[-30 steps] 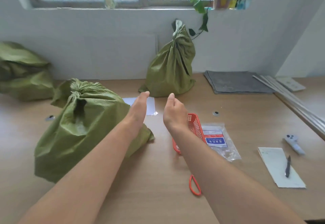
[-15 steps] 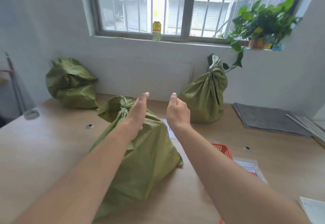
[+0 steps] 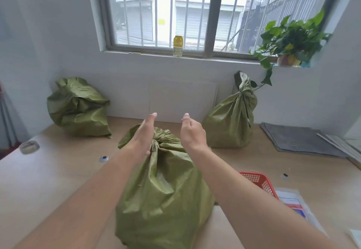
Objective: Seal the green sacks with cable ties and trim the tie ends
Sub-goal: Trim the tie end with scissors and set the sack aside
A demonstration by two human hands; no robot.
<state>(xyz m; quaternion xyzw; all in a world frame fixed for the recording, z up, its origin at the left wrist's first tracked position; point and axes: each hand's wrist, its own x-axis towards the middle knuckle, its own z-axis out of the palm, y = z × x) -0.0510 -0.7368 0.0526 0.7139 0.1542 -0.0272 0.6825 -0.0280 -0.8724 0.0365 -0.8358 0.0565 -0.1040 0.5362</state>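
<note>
The pale wooden table (image 3: 58,170) carries the big crumpled green woven sack (image 3: 164,194) right before me, neck bunched; I cannot make out a tie on it. A second slumped green sack (image 3: 78,108) sits far left against the wall. My left hand (image 3: 144,137) and right hand (image 3: 192,133) flank the near neck, each grip wide, holding nothing. I judge I'm about to grasp that neck; a tie must come next.

Your left hand (image 3: 145,135) covers one side of the neck of the near sack (image 3: 162,200). The label on the packet (image 3: 293,202) is too blurred to read.
</note>
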